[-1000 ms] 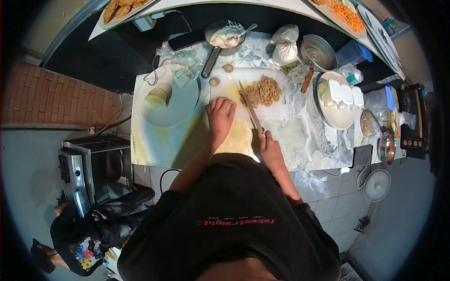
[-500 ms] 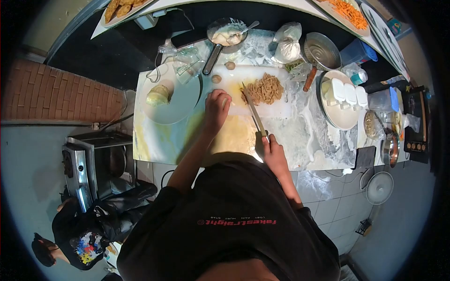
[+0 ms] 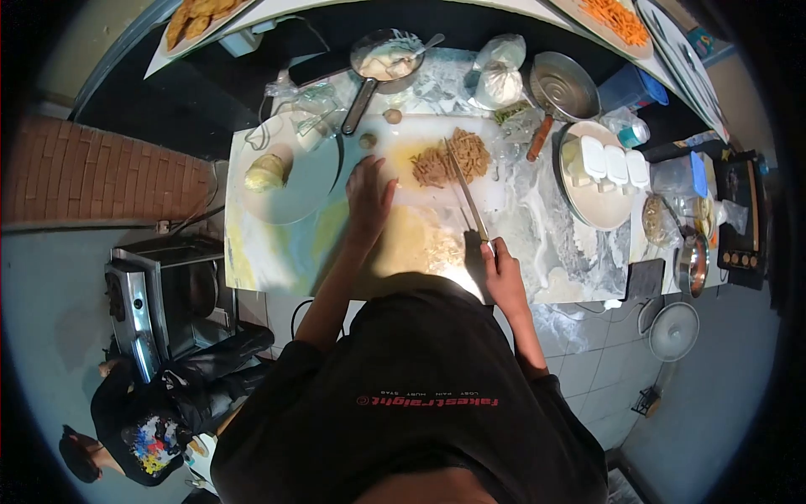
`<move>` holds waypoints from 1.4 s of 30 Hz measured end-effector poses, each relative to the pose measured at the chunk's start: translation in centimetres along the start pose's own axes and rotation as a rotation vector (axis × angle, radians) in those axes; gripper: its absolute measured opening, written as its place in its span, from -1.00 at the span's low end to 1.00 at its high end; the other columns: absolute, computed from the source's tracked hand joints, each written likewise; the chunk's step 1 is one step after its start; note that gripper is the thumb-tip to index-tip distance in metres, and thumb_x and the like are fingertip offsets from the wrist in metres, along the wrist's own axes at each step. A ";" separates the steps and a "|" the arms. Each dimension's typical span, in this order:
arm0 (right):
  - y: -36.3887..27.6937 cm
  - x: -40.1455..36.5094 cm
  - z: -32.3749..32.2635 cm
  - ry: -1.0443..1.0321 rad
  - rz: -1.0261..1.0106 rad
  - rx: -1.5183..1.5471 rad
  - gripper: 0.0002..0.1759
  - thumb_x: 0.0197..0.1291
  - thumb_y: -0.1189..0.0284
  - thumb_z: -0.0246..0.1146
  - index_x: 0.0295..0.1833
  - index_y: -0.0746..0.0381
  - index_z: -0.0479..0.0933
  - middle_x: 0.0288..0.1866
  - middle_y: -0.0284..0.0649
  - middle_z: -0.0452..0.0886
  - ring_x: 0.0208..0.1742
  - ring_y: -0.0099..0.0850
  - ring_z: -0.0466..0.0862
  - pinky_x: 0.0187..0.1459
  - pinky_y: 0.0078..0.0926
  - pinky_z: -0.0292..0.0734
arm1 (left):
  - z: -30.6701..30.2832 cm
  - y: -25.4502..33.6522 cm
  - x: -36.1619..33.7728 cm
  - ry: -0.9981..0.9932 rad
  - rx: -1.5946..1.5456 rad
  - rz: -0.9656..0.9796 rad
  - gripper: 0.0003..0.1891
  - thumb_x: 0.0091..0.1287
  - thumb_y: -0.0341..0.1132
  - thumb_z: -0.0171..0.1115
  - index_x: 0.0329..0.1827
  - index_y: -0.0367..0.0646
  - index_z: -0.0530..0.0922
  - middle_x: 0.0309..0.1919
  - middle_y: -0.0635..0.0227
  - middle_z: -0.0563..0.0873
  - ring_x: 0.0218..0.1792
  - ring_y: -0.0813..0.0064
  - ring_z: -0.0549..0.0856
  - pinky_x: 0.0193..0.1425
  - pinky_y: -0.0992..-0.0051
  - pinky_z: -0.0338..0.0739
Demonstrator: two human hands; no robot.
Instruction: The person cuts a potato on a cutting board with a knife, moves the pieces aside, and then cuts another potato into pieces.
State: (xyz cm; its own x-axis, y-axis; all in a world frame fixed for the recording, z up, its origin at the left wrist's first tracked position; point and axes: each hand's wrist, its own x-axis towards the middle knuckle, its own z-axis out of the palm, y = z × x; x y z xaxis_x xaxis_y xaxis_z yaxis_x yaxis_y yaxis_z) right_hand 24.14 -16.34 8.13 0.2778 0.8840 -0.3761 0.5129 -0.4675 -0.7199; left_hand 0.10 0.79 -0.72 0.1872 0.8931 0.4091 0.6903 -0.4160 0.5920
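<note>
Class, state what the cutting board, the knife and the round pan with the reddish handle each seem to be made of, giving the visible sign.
Cutting board: probably plastic; matt white and uniform, with no grain.
Knife: thin grey blade with a sheen, likely steel; the handle is hidden in the right hand.
Pan: bare metal, shiny with concentric rings; the handle is reddish-brown, perhaps wood.

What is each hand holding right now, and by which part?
The right hand grips the knife by its handle, blade over the chopped pile. The left hand lies flat on the cutting board, holding nothing.
</note>
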 end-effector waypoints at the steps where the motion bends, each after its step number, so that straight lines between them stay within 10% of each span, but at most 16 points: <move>1: 0.6 -0.2 -0.4 0.009 0.008 -0.002 -0.58 0.56 0.14 0.09 0.03 0.36 0.43 -0.54 0.21 0.56 -0.41 0.25 0.62 -0.38 0.02 0.41 | 0.3 -0.3 -0.2 0.008 0.035 0.025 -0.46 0.31 -0.30 0.37 0.36 -0.12 0.45 0.28 0.13 0.52 0.32 0.01 0.48 0.35 0.06 0.33; 26: 2.4 6.2 -3.9 0.107 -0.248 -0.127 -0.66 0.56 0.15 0.06 0.06 0.22 0.50 -0.48 0.19 0.64 -0.31 0.25 0.67 -0.31 0.14 0.47 | -2.8 2.9 -5.6 -0.011 0.300 -0.084 -0.48 0.30 -0.24 0.37 0.31 -0.12 0.47 0.25 0.16 0.52 0.28 0.03 0.47 0.36 0.09 0.30; 31: 1.5 2.9 -1.0 0.079 -0.169 0.070 -0.64 0.57 0.16 0.10 -0.02 0.28 0.52 -0.50 -0.03 0.60 -0.48 -0.13 0.62 -0.31 -0.15 0.49 | -1.7 1.2 -4.0 -0.096 0.154 0.030 -0.78 0.32 -0.32 0.33 -0.02 -0.15 0.61 0.08 0.20 0.56 0.16 0.06 0.50 0.28 0.10 0.36; 35: 4.8 1.9 5.8 0.149 -0.304 0.404 -0.54 0.58 0.10 0.12 -0.15 0.34 0.44 -0.55 -0.46 0.43 -0.55 -0.50 0.43 -0.45 -0.45 0.39 | -4.2 0.5 -2.6 -0.072 0.103 0.053 -0.67 0.28 -0.38 0.35 0.11 -0.15 0.61 0.16 0.17 0.57 0.21 0.04 0.50 0.31 0.09 0.38; 38: -0.5 -1.3 5.7 -0.102 -0.020 0.664 -0.60 0.56 0.04 0.12 -0.11 0.18 0.39 -0.60 -0.53 0.28 -0.63 -0.73 0.31 -0.61 -0.65 0.22 | -5.7 -0.4 -1.4 0.058 0.307 0.042 -0.62 0.27 -0.39 0.36 0.17 -0.12 0.59 0.20 0.18 0.56 0.26 0.05 0.49 0.34 0.05 0.35; 42: -0.1 -1.2 7.1 -0.020 -0.239 0.146 -0.56 0.55 0.13 0.14 -0.09 0.37 0.45 -0.60 -0.08 0.49 -0.66 -0.30 0.43 -0.52 -0.28 0.35 | -6.0 -3.4 -0.3 0.056 0.444 0.097 -0.57 0.24 -0.32 0.41 0.20 -0.07 0.59 0.24 0.23 0.54 0.30 0.06 0.47 0.35 0.01 0.33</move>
State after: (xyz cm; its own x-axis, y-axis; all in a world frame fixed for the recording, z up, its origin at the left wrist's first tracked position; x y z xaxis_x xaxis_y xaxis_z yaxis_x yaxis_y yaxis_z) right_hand 17.96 -17.35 4.49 0.1463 0.9696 -0.1963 0.4394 -0.2415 -0.8652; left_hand -6.52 0.96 1.30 0.2357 0.8381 0.4920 0.9064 -0.3722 0.1997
